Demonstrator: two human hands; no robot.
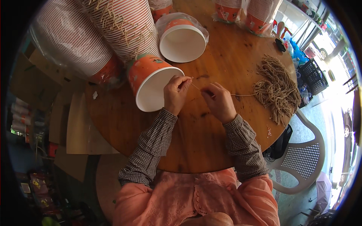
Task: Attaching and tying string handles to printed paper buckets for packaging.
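Observation:
My left hand (176, 92) pinches one end of a thin tan string (243, 95) beside the mouth of an orange and white paper bucket (154, 84). That bucket is the lowest of a long nested stack (122, 28) lying tilted toward me, with loops of string hanging along its side. To the right, my right hand (219, 101) is closed round the same string, which stretches between both hands. From the right hand the string runs on toward a heap of loose tan strings (275, 88) at the table's right edge.
The round wooden table (196, 139) also carries a plastic-wrapped bucket stack (71, 41) at left, another wrapped bucket (183, 41) behind, and upright stacks (260, 19) at the far right. A grey plastic chair (301, 162) stands at right; cardboard sheets (85, 128) lean at left.

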